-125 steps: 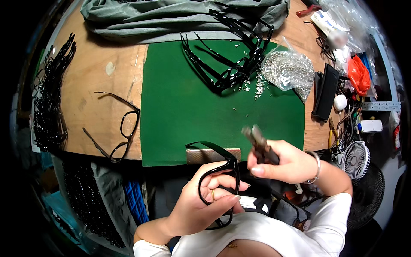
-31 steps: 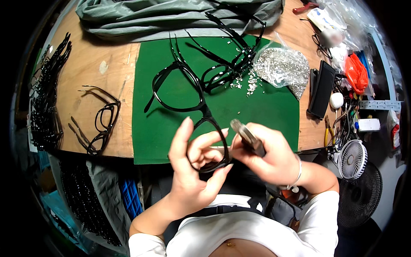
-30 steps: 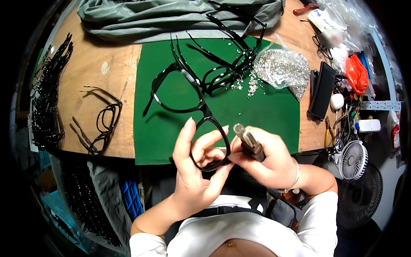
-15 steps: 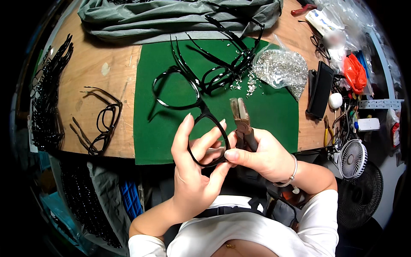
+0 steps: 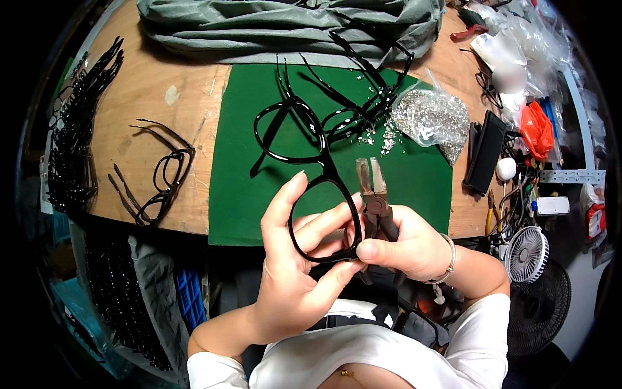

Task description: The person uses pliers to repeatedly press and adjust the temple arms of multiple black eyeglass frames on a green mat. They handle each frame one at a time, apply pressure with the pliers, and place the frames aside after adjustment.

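My left hand [image 5: 285,275] grips a black eyeglass frame front [image 5: 326,167], which stands out lengthwise above a green mat [image 5: 236,211]. Its fingers curl round and through the nearer rim. In my right hand [image 5: 414,246] is a pair of pliers [image 5: 375,202], jaws pointing away and slightly parted, with nothing visible between them. The right thumb also presses the frame's near end. Beyond, other black glasses [image 5: 341,123] with temples lie on the mat, partly behind the held frame. Loose small silvery pieces [image 5: 390,139] lie beside a clear bag [image 5: 431,115] full of them.
Another pair of black glasses [image 5: 170,178] lies on the wooden table to the left, near a heap of black frames [image 5: 76,155]. Grey cloth [image 5: 291,34] borders the far side. Rightward are a black phone [image 5: 489,149], an orange-red bag [image 5: 536,129] and a white fan [image 5: 526,254].
The view has shifted a little. Both hands still hold the frame and pliers; the plier jaws are spread a bit wider.
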The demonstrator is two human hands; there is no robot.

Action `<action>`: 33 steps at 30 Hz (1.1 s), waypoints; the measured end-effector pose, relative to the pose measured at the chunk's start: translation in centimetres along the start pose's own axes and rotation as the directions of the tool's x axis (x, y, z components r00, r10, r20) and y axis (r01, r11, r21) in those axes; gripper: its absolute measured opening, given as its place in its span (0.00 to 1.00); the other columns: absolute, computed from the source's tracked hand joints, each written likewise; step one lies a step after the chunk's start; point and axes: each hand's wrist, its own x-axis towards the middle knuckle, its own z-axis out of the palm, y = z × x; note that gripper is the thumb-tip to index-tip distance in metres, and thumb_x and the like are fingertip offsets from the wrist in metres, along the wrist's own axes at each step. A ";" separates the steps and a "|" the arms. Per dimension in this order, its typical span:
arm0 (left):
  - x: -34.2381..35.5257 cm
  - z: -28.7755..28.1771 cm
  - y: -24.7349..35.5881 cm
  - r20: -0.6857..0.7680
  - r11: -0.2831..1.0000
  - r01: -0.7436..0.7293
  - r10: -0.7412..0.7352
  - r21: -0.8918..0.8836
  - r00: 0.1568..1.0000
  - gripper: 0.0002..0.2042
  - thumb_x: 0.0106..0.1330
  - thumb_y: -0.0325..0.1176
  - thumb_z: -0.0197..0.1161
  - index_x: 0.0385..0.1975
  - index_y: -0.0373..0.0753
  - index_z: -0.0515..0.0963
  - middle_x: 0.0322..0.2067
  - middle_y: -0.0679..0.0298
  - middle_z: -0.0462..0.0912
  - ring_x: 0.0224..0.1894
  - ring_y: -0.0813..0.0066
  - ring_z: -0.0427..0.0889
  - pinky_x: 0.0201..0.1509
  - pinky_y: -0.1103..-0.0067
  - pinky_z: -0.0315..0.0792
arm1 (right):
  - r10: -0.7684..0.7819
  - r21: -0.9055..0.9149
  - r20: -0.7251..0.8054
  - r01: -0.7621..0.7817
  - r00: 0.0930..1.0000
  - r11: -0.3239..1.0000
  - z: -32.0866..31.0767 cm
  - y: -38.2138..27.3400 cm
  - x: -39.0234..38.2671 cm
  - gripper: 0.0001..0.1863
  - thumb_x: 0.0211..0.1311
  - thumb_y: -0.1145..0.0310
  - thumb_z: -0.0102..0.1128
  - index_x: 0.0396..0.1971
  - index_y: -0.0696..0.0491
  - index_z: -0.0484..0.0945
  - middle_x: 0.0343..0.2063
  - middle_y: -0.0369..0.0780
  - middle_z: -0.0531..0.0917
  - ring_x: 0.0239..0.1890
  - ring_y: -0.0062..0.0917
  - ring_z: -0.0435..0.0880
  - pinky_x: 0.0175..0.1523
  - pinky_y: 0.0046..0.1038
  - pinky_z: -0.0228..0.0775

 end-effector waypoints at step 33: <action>0.6 -0.7 -0.1 0.061 0.985 0.128 -0.135 0.116 0.989 0.39 0.51 0.12 0.53 0.58 0.41 0.35 0.53 0.46 0.61 0.43 0.71 0.75 0.44 0.80 0.72 | -0.275 -0.981 0.032 0.082 0.961 0.174 -6.3 1.4 0.6 0.25 0.52 0.58 0.52 0.43 0.64 0.66 0.25 0.50 0.76 0.30 0.42 0.76 0.35 0.37 0.67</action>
